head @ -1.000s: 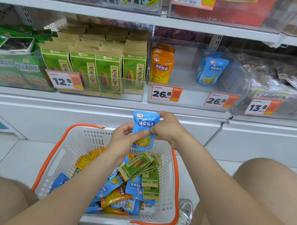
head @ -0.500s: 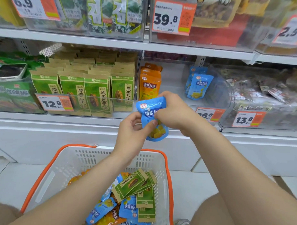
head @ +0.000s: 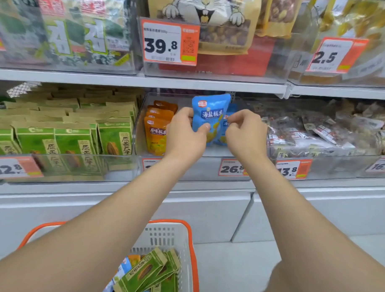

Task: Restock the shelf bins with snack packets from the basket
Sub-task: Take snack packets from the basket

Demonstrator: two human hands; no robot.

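Left hand (head: 185,134) pinches blue packet (head: 210,116) | right hand (head: 245,134) curled, hold unclear | risk: packet topples forward if released leaning in clear bin (head: 197,168).

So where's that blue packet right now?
In the head view, near the centre, the blue packet stands upright in the left hand, held up at the clear bin on the middle shelf, just right of the orange packets.

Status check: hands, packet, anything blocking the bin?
Left hand grips blue packet, upright, at the clear bin. Right hand curled beside it, grip unclear. Orange packets alongside in bin; path looks open.
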